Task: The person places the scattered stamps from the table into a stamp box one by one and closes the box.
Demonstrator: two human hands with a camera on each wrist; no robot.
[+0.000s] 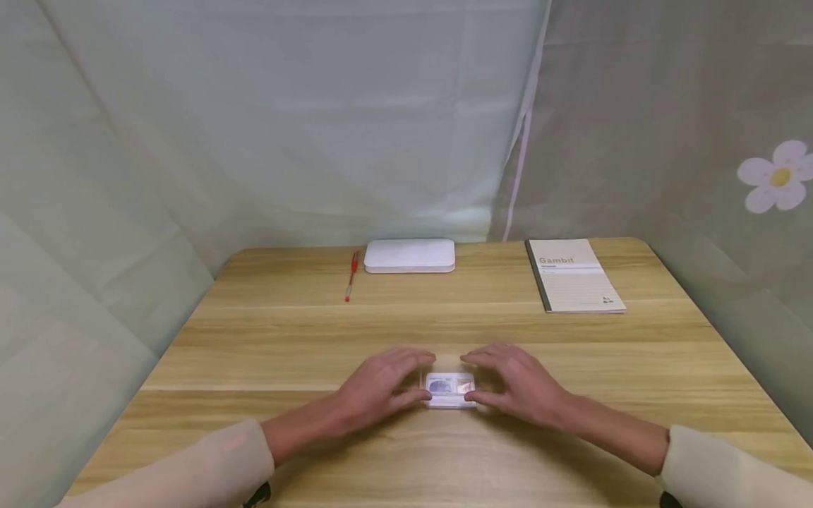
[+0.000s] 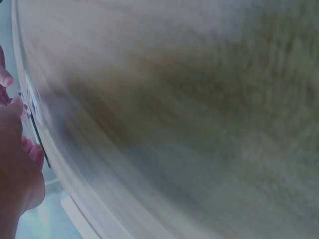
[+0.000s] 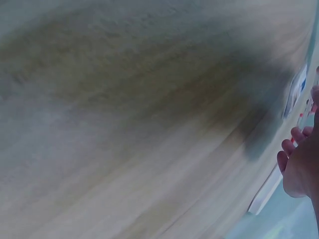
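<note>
On the table's near middle lies a small white box (image 1: 449,401) with a printed blue and brown top. Over it, what looks like a clear plastic lid shows as faint edges; its outline is hard to see. My left hand (image 1: 386,384) curves in from the left, thumb near the box's left end, fingers beyond its far side. From the right, my right hand (image 1: 522,386) mirrors this. Both hands seem to pinch the lid between thumbs and fingers. The left wrist view shows the left hand (image 2: 20,164) at its edge; the right wrist view shows the right hand (image 3: 301,162).
A red pen (image 1: 352,276) lies beside a white flat case (image 1: 409,257) at the back of the wooden table (image 1: 267,339). A notebook (image 1: 574,275) lies at the back right. Pale curtains (image 1: 356,127) hang behind and beside the table.
</note>
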